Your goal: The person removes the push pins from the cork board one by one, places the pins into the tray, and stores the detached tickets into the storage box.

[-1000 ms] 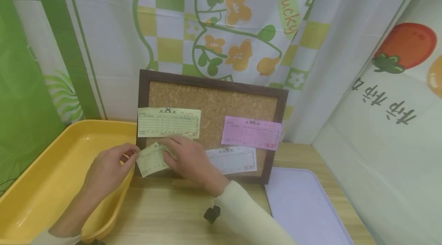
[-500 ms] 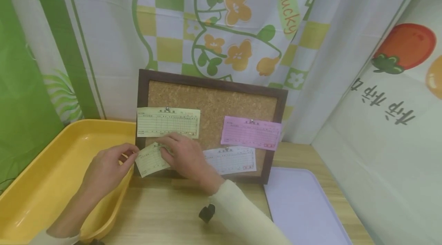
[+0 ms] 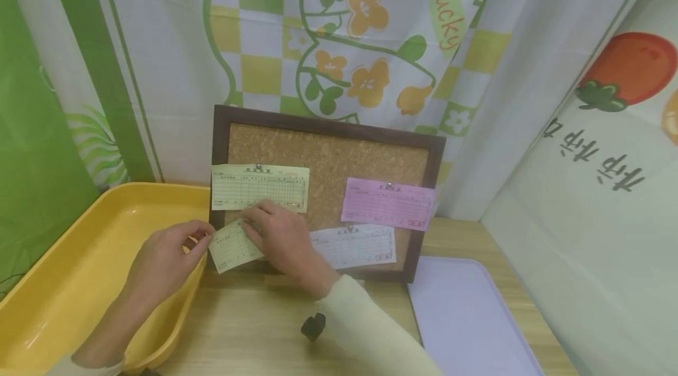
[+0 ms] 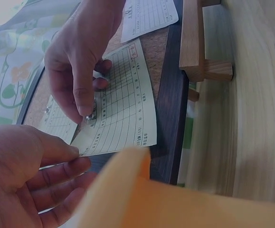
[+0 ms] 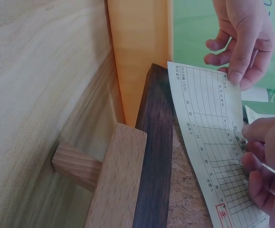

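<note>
A pale yellow-green receipt slip (image 3: 232, 248) lies tilted over the lower left of a framed cork board (image 3: 328, 149). My left hand (image 3: 161, 255) pinches its upper left corner between thumb and forefinger. Near the slip's top edge, my right hand (image 3: 283, 238) pinches a silver push pin (image 4: 90, 117) and holds it against the paper; the pin's point is hidden. Just above hangs another yellow-green slip (image 3: 259, 188) under a pin. On the right side a pink slip (image 3: 389, 204) and a white slip (image 3: 357, 246) are pinned too, the white one partly behind my right wrist.
A deep yellow tray (image 3: 113, 205) stands left of the board, under my left forearm. To the right lies a flat lilac tray (image 3: 466, 305). The board leans on a wooden stand (image 5: 120, 175) on the wood-grain table (image 3: 238, 329), before a patterned curtain (image 3: 175, 70).
My right hand and forearm have shifted slightly left, fingers staying at the slip's top edge. The left hand keeps its place at the corner.
</note>
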Available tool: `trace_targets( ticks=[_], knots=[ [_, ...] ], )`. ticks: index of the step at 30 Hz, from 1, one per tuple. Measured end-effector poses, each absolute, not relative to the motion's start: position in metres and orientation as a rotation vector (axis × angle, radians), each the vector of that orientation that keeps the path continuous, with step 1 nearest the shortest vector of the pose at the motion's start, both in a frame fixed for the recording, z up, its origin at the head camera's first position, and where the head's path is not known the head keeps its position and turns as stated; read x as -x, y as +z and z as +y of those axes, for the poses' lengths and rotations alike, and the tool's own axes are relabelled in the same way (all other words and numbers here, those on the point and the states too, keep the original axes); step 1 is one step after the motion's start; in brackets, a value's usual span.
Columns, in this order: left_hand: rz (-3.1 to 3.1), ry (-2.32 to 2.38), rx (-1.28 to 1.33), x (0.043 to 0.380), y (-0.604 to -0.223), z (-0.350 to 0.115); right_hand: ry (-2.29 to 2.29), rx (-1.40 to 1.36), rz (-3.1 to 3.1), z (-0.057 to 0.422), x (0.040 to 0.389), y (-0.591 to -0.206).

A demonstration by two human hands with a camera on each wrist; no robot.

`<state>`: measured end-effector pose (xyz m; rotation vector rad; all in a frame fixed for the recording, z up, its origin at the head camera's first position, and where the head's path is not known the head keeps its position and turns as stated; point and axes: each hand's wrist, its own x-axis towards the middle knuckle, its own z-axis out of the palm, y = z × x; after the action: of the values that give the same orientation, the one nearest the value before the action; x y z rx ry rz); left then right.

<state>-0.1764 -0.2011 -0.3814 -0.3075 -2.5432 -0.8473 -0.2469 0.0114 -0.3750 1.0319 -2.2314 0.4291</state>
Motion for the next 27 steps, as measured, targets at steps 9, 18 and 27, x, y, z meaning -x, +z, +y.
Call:
trace_targets(
  ticks=[9, 18, 27],
  knots=[
    [-2.534, -0.839, 0.325, 0.1753, -0.3782, -0.2006, 0.361, -1.05, -2.194, 0.01, 0.2459, -0.3732],
    [-2.519, -0.829, 0.329, 0.1743, -0.3773, -0.2004, 0.236, -1.025, -2.224, 0.0054, 0.2454, -0.3709],
    [-2.52, -0.836, 0.31, 0.1726, -0.3784, -0.1997, 0.147, -1.014, -2.218, 0.003, 0.2445, -0.3752]
  ],
)
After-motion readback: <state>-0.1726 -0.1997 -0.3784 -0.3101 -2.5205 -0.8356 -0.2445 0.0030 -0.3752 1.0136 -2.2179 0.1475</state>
